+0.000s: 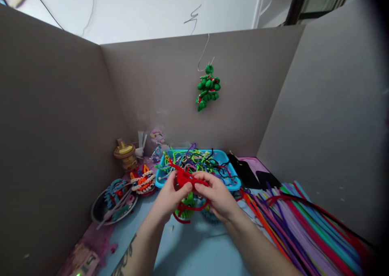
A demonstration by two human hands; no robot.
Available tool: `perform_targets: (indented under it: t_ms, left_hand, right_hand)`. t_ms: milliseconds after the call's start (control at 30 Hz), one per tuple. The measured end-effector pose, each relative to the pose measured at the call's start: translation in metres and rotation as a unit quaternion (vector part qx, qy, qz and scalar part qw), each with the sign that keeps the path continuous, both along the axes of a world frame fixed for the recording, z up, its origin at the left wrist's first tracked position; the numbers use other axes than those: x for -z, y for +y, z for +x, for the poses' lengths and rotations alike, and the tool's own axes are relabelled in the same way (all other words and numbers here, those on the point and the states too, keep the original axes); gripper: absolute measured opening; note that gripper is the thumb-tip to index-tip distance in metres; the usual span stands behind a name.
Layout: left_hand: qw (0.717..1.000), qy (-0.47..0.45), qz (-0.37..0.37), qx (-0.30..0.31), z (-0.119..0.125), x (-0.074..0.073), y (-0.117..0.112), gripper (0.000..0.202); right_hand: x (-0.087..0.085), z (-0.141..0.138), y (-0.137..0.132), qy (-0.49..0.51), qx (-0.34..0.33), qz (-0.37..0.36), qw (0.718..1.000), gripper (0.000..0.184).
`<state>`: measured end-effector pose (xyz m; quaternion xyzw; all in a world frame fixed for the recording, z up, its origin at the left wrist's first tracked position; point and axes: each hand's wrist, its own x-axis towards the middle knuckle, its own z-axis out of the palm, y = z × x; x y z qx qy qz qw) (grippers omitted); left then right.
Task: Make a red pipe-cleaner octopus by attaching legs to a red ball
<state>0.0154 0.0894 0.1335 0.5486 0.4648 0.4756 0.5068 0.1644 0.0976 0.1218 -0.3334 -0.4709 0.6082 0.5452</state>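
Both hands met just below the middle of the frame, pinched shut on the same red pipe-cleaner piece [189,178]. The left hand [169,196] gripped its left end with thumb and fingertips, and the right hand [217,195] closed on its right end, so the fuzzy red shape sat between them, lifted off the blue tabletop [194,247]. A loose red loop hung from it under the fingers, and a bit of green fuzz showed just beneath; I couldn't tell whether that green bit was joined to the piece or lying on the table.

Right behind the hands stood a blue tray [233,175] heaped with tangled pipe cleaners in many colours. To its left sat an orange and white fuzzy figure [142,181], and further toward the lower left a round metal dish [97,212] holding teal and pink pieces. A yellow-lidded jar [124,152] stood near the back corner, left of centre.

Along the lower right of the frame lay a thick spread of straight pipe cleaners [306,231], red, purple, teal and orange, fanned out side by side. Grey cardboard walls [54,118] boxed in the table, and a green pipe-cleaner ornament [208,88] hung on a wire hook against the back wall, above centre.
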Motion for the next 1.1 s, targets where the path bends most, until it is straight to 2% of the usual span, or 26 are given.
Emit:
perform_targets:
  t_ms: [100, 200, 267, 533, 600, 733, 833, 933, 1100]
  left_hand:
    - [1.000, 0.006, -0.005, -0.010, -0.001, -0.002, -0.001, 0.048]
    - [1.000, 0.023, 0.001, -0.009, -0.001, -0.001, -0.001, 0.047]
    - [0.999, 0.034, -0.003, 0.002, -0.002, -0.002, -0.001, 0.048]
    - [0.999, 0.046, 0.002, -0.004, 0.001, -0.005, -0.002, 0.052]
    - [0.999, 0.032, -0.001, -0.005, 0.003, -0.003, -0.002, 0.052]
    - [1.000, -0.016, -0.004, -0.010, 0.006, -0.002, -0.003, 0.069]
    - [1.000, -0.027, -0.011, -0.010, 0.004, -0.003, -0.002, 0.057]
    - [0.996, -0.081, -0.033, -0.006, 0.000, -0.003, -0.001, 0.051]
    - [0.984, -0.163, -0.067, 0.011, -0.004, 0.001, 0.003, 0.047]
  right_hand:
    - [-0.005, 0.007, 0.002, -0.056, 0.008, 0.039, 0.998, 0.026]
    - [-0.010, 0.012, 0.003, -0.155, 0.044, 0.100, 0.982, 0.019]
    - [-0.013, 0.013, 0.002, -0.182, 0.046, 0.111, 0.976, 0.021]
    - [-0.004, 0.001, 0.003, -0.072, 0.086, 0.043, 0.993, 0.013]
    - [-0.001, 0.000, 0.005, -0.059, 0.104, 0.041, 0.992, 0.013]
    - [-0.001, 0.004, 0.006, -0.067, 0.114, 0.062, 0.989, 0.020]
    - [-0.005, 0.009, 0.007, -0.098, 0.095, 0.079, 0.987, 0.029]
    - [-0.008, 0.014, 0.008, -0.128, 0.081, 0.094, 0.984, 0.033]
    - [-0.010, 0.015, 0.006, -0.092, 0.075, 0.069, 0.991, 0.030]
